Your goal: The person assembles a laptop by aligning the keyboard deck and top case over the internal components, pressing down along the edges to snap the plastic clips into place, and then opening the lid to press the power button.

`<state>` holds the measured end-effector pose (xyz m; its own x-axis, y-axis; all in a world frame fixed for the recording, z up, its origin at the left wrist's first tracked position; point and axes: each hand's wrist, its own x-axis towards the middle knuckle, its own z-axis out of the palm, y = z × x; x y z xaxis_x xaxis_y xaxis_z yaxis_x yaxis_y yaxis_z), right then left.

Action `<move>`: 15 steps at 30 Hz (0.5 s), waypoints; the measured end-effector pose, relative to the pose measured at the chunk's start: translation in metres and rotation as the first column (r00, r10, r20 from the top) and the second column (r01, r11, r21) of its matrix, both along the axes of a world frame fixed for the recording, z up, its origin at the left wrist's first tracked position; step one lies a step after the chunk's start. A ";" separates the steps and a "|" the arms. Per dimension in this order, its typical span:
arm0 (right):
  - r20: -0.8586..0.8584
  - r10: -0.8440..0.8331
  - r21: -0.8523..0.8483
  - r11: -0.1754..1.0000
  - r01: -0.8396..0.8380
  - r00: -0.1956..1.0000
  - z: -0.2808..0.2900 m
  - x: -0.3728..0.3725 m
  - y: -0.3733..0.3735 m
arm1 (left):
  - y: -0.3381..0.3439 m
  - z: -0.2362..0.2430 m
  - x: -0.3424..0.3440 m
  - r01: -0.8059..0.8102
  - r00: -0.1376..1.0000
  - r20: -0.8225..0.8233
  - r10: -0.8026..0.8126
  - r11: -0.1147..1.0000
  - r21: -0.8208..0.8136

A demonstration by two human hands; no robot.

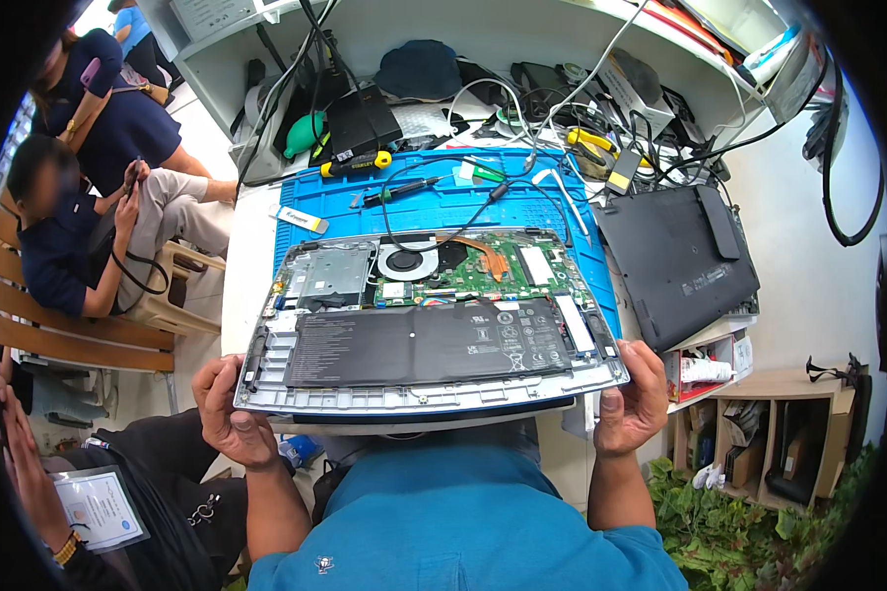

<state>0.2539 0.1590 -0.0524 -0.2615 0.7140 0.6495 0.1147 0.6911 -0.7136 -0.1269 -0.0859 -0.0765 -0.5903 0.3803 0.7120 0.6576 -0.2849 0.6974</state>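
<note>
An opened laptop (414, 398) lies with its inside facing up, its near edge reaching past the table's front edge. Its black battery (414, 345), round fan (407, 262), green circuit board (552, 264) and copper heat pipe (493, 261) are exposed. My left hand (235, 412) is closed on the near left corner, fingers curled at the edge. At the near right corner, my right hand (633, 399) grips the laptop the same way. A thin black cable (478, 217) runs over the laptop's far edge. Beneath the laptop's far part is a blue repair mat (335, 207).
A yellow-and-black screwdriver (357, 164), a black pen-like tool (401, 192) and white tweezers (562, 202) lie on the mat. A black laptop cover (675, 261) rests at the right. Tangled cables and pliers (589, 146) fill the back. People sit at the left; one person (79, 236) holds a phone.
</note>
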 end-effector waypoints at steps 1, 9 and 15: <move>-0.003 -0.001 0.004 1.000 0.001 1.000 -0.002 0.000 0.000 | -0.002 0.000 -0.001 0.002 1.000 -0.021 -0.003 1.000 -0.011; -0.141 0.006 -0.052 0.999 -0.014 0.990 -0.011 0.001 0.003 | 0.003 -0.003 -0.010 0.006 0.999 0.041 -0.007 1.000 0.007; -0.112 -0.025 -0.160 0.987 0.007 0.993 -0.022 -0.001 0.020 | 0.011 -0.006 -0.028 0.041 0.973 0.229 -0.033 0.999 -0.031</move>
<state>0.2530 0.1789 -0.0744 -0.1802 0.8142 0.5519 0.0370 0.5663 -0.8233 -0.1548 -0.0748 -0.0830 -0.7207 0.4271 0.5460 0.4697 -0.2784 0.8378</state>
